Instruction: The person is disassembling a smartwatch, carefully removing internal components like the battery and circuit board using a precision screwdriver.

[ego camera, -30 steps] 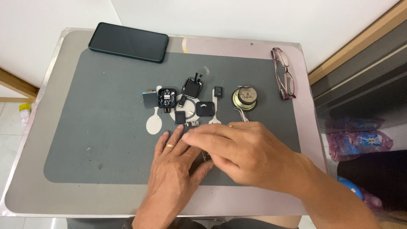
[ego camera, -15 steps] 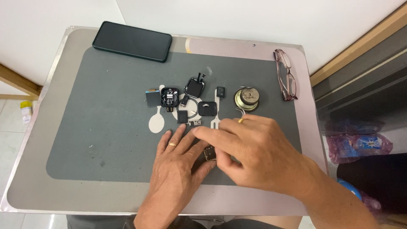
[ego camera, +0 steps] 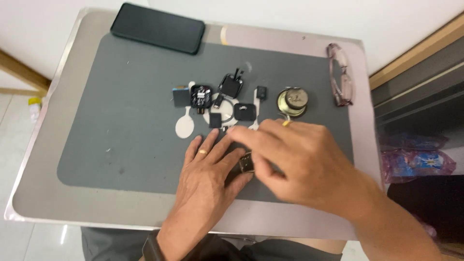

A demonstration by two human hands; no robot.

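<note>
Two hands crowd one small metal part (ego camera: 246, 163) near the mat's (ego camera: 121, 121) front edge. My left hand (ego camera: 208, 179) lies flat, fingers pressing it; my right hand (ego camera: 295, 159) pinches its edge, though how firmly I cannot tell. I judge a slip could knock the loose components (ego camera: 217, 99) just behind, scattering them.

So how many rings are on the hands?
2. One gold ring is on the left hand; another ring is on the right hand. More could be hidden, since some fingers are covered.
</note>
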